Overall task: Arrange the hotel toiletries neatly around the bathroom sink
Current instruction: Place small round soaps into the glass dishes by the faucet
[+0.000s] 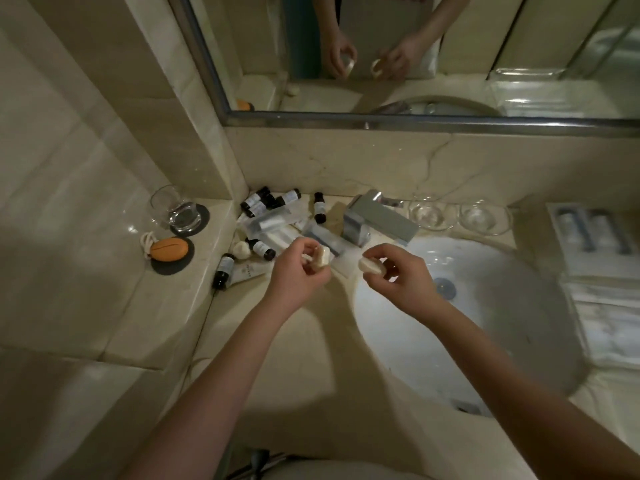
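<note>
Soap fills both hands: the left hand (300, 268) pinches a small pale soap (322, 258), partly hidden by fingers, and the right hand (398, 275) grips a round soap (371, 266) over the sink (519, 306) edge. Dark bottles (265, 202) and blurred packets (273, 225) lie jumbled left of the tap (377, 218). Two glass dishes (457, 216) sit behind the sink. Labels are unreadable.

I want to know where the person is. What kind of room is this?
Probably a hotel bathroom: there is a white sink with a faucet, a wall mirror, and many tiny toiletry bottles.
</note>
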{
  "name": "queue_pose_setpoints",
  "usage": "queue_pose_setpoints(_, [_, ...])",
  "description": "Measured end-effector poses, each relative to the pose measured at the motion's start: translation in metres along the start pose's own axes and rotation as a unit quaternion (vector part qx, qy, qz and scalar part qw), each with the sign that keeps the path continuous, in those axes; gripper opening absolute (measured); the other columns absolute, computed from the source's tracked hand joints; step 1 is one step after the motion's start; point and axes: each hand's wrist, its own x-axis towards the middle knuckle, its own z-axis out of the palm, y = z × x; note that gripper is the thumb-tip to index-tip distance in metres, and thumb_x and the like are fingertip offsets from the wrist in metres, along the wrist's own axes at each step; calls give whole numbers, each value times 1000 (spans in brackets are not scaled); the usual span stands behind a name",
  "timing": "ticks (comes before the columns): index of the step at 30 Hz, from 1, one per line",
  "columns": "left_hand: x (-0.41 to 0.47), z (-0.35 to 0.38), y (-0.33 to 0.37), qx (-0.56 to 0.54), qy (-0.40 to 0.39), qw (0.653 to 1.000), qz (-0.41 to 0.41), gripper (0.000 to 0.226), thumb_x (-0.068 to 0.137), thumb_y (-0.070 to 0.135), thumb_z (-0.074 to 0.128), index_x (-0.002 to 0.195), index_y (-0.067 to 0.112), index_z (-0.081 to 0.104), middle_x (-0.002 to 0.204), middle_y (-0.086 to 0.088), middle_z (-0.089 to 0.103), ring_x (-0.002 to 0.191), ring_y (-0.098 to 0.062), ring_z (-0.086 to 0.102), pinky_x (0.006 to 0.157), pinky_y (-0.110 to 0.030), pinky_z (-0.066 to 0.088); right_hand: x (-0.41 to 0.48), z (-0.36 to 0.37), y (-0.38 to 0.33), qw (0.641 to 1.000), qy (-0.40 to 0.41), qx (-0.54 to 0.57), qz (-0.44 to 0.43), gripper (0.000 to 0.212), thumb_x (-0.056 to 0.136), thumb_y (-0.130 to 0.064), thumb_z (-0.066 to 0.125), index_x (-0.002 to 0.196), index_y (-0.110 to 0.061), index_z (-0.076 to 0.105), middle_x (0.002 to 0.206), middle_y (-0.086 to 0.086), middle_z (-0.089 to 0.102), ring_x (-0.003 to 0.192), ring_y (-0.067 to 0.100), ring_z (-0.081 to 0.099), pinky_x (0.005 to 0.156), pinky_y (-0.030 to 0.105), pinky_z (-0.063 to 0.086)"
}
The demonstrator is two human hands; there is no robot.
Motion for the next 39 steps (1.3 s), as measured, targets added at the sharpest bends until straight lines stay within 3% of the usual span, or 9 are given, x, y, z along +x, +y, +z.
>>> queue_pose_setpoints(3, [3, 28, 31, -27, -24, 999, 16, 28, 78, 13, 69, 98, 22, 51, 92, 8, 57, 70, -6, 56, 62, -17, 44, -9, -32, 12, 998, 40, 26, 29, 22, 75, -7, 70, 94, -17, 68, 88, 1, 66, 64, 8, 52, 63, 11, 43])
queue_pose_setpoints(6, [11, 60, 58, -33, -54, 998, 30, 29, 76, 13, 70, 95, 24, 52, 88, 9, 57, 69, -5, 55, 65, -16, 46, -13, -65, 31, 994, 81, 24, 70, 20, 76, -11, 73, 95, -17, 71, 81, -4, 64, 61, 2, 52, 62, 8, 41])
queue_pose_setpoints(12, [40, 122, 101, -37, -91, 994, 52, 30, 74, 10, 72, 94, 23, 52, 82, 14, 55, 64, -1, 51, 63, -12, 42, 1, -141, 80, 980, 130, -54, 141, 19, 75, -26, 76, 87, -16, 65, 76, -5, 63, 63, 7, 56, 57, 10, 39])
queue_pose_setpoints(16, [66, 155, 116, -28, -111, 993, 40, 29, 75, 6, 71, 93, 19, 52, 84, 9, 53, 61, -3, 48, 66, -16, 42, 35, -183, 113, 969, 115, -123, 179, 27, 77, -28, 72, 98, -11, 68, 89, 2, 67, 82, 16, 60, 71, 20, 38])
queue_pose_setpoints(21, [101, 172, 125, -3, -88, 996, 23, 30, 75, 8, 72, 100, 14, 56, 81, 15, 51, 63, -1, 49, 58, -5, 39, 88, -210, 142, 955, 39, -204, 214, 22, 78, -23, 64, 94, -8, 69, 85, 8, 65, 76, 19, 54, 55, 23, 34])
queue_pose_setpoints(25, [119, 175, 122, -9, -81, 997, 7, 26, 75, 6, 71, 92, 17, 54, 83, 10, 53, 61, -5, 50, 48, -5, 39, 127, -211, 161, 939, -64, -252, 226, 25, 79, -25, 65, 97, -8, 66, 96, 11, 65, 86, 24, 57, 69, 26, 40])
queue_pose_setpoints(30, [132, 170, 114, 4, -71, 997, -3, 27, 74, 7, 72, 86, 24, 56, 83, 6, 56, 68, -15, 54, 70, -27, 47, 154, -199, 159, 956, -84, -228, 166, 21, 78, -27, 66, 91, -13, 58, 92, 5, 58, 86, 23, 53, 71, 31, 42])
queue_pose_setpoints(33, [137, 165, 114, -9, -69, 997, -12, 26, 74, 6, 71, 90, 21, 56, 86, 6, 55, 65, -11, 52, 68, -25, 45, 164, -181, 149, 953, -145, -226, 141, 20, 76, -28, 70, 81, -16, 54, 89, 5, 58, 83, 22, 53, 69, 30, 41])
queue_pose_setpoints(39, [142, 146, 116, -27, -54, 998, -16, 28, 67, 16, 72, 81, 34, 53, 87, 12, 56, 74, -18, 59, 75, -36, 51, 189, -130, 136, 928, -216, -275, 130, 34, 75, -28, 69, 102, -10, 63, 93, 7, 61, 89, 24, 56, 70, 25, 38])
